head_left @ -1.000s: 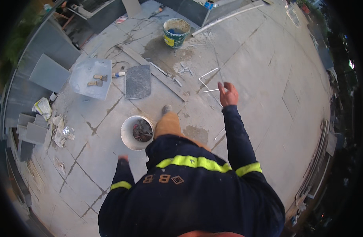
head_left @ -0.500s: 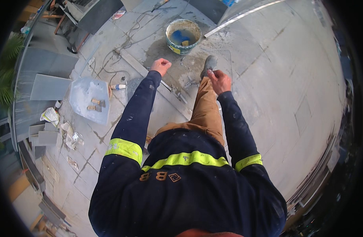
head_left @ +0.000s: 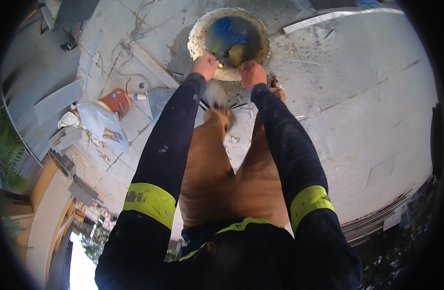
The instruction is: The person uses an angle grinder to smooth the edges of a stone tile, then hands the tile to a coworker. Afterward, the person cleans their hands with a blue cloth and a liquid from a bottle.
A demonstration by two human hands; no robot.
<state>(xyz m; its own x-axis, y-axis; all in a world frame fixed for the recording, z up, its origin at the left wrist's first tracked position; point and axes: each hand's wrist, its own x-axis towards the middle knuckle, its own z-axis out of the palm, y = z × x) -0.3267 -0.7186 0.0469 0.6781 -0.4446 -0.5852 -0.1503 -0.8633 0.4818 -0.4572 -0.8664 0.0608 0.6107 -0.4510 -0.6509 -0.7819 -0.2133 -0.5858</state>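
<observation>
The bucket (head_left: pixel 196 43) stands on the floor (head_left: pixel 347 135), right at the fingers of both hands. The left hand (head_left: pixel 206 66) is at the near rim on one side, and the right hand (head_left: pixel 254 75) is at the near rim on the other, maybe so both can reach inside. All the fingers look curled in, but I cannot tell if they are clamped on anything, because the tips are hidden. A small yellow thing (head_left: pixel 220 65) shows just beside the left fingers.

Past the fingers, the bucket keeps in some murky water (head_left: pixel 253 41), with a blue thing (head_left: pixel 223 29) and what looks like a sponge (head_left: pixel 237 54). The knees look bent, maybe to bring the fingers down low.

Well to the left of the fingers, a board (head_left: pixel 94 121) seems to rest on a red tub (head_left: pixel 113 102), perhaps so the scrapers (head_left: pixel 113 135) stay up off the floor.
</observation>
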